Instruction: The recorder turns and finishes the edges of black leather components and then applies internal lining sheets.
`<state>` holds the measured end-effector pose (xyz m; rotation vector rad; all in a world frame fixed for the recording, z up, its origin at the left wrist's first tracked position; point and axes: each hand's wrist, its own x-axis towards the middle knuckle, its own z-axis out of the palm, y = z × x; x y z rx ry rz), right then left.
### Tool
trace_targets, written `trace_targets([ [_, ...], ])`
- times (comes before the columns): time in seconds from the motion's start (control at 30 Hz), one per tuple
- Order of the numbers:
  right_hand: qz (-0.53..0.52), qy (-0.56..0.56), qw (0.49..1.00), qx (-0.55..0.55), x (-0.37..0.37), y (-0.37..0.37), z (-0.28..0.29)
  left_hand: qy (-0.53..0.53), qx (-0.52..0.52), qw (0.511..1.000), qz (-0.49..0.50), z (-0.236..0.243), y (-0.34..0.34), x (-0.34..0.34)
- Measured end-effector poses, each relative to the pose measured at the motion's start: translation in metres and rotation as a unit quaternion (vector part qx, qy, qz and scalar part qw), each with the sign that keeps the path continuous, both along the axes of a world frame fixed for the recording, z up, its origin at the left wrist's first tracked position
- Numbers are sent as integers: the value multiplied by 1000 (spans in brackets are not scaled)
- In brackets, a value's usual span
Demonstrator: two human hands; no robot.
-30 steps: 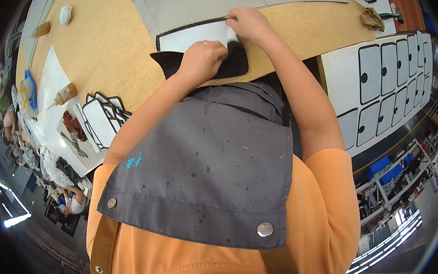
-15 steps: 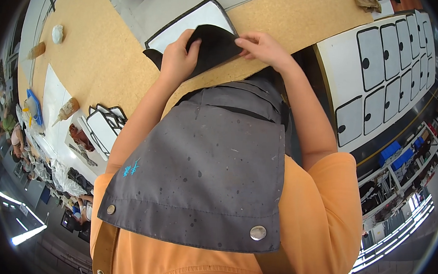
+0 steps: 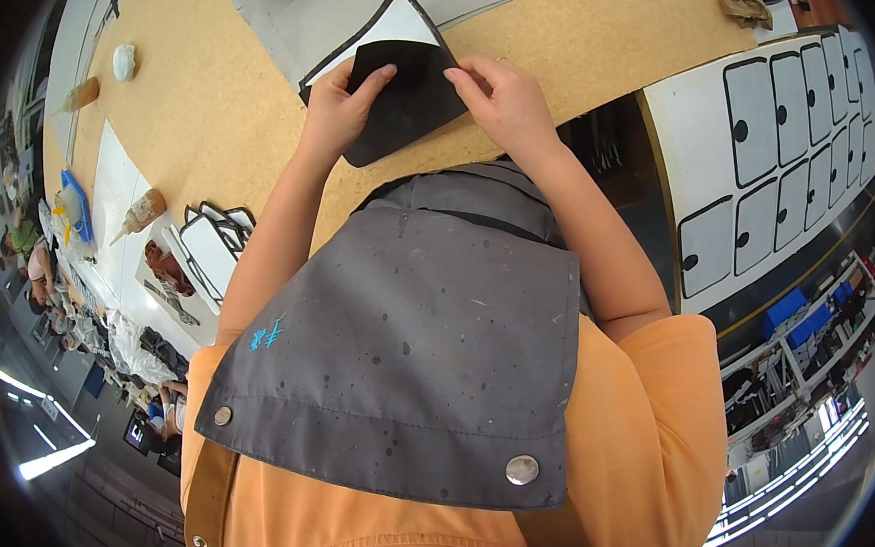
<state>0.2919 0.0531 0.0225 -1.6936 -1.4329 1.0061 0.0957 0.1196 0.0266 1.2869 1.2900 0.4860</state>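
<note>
Fingers [image 3: 374, 83] of the left hand [image 3: 333, 117]: narrow grip on the left edge of a black sheet [image 3: 408, 96], thumb on the near face, other fingers partly hidden behind it. Right hand [image 3: 516, 103]: thumb and forefinger pinched at the right edge of the same sheet.

The sheet is located at the near edge of the desk [image 3: 592, 47], in front of the body and between the hands. It is bent; one rounded corner points toward the person and slightly left. Its lower edge slopes from near left to far right. The long axis cannot be determined because of the bend.

Behind the sheet: a white panel [image 3: 403, 23] with a black border, partly covered. Its exposed corner points away from the person; its left edge slopes from near left to far right.

Beyond: a grey sheet [image 3: 282, 23] on the desk. Left: a stack of black-bordered panels [image 3: 209, 241] and a nozzle bottle [image 3: 144, 211]. Right: a white board [image 3: 677, 153] carrying rows of black-bordered pieces [image 3: 761, 101], each upright in view.
</note>
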Motion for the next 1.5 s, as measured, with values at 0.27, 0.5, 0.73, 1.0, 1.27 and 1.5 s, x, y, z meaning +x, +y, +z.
trace_targets([
  [0.27, 1, -88, 983, 160, -17, 3, 4, -84, 11, 996, 40, 0, -18, -14],
  [0.5, 46, -175, 953, 245, -25, 4, 19, -108, 31, 991, 72, 1, -29, -21],
  [0.73, 69, -181, 939, 284, -29, 3, 28, -160, 35, 985, 56, 9, -33, -22],
  [1.0, 36, -129, 961, 244, -32, -2, 26, -163, 21, 984, 69, 7, -39, -23],
  [1.27, 25, -50, 983, 173, -36, -12, 25, -178, -30, 979, 97, 8, -41, -14],
  [1.5, 78, -188, 929, 308, -44, -12, 41, -179, 0, 978, 107, 0, -46, -26],
])
